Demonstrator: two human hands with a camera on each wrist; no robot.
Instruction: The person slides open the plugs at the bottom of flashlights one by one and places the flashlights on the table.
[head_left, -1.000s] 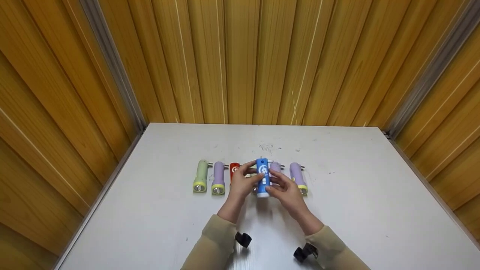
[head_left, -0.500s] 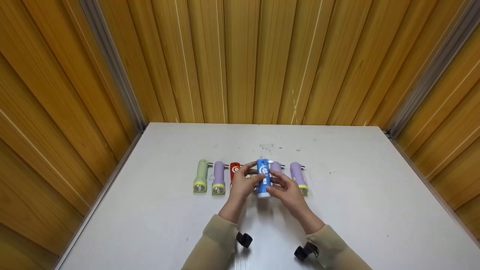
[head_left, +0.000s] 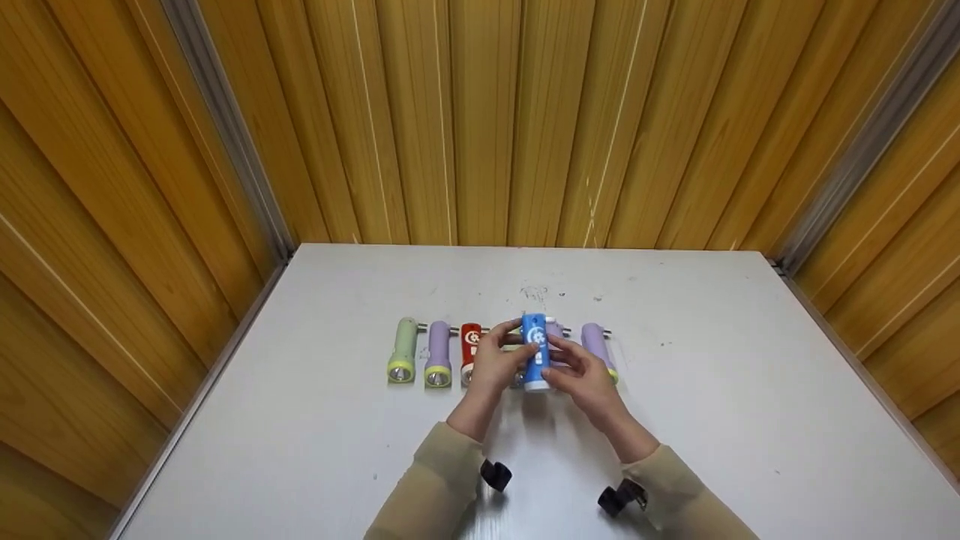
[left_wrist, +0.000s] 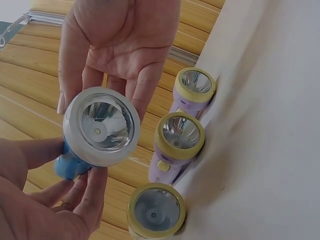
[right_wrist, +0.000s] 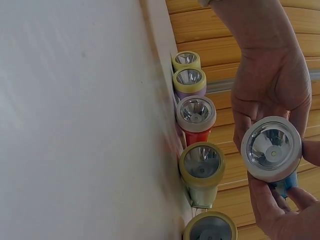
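Note:
A blue flashlight (head_left: 535, 364) with white markings and a white head is held above the table, its lens end toward the person. My left hand (head_left: 491, 369) grips it from one side and my right hand (head_left: 589, 381) from the other, fingers and thumbs around the barrel. Its round clear lens faces the camera in the left wrist view. Behind the hands lies a row of flashlights: a green one (head_left: 403, 349), a purple one (head_left: 439, 352), a red one (head_left: 470, 341), then another green one (right_wrist: 201, 172) mostly hidden, and two purple ones, the outermost (head_left: 595, 341) at the right.
The row lies on a white table (head_left: 315, 450), lens ends toward the person, with metal plug prongs sticking out at several back ends. Yellow wood-look panels (head_left: 480, 120) stand behind and at both sides. A black device (head_left: 496, 475) is on the left sleeve.
Both hands have shifted slightly to the right together with the blue flashlight, uncovering more of the red one. The grip looks unchanged, and the row on the table stays put.

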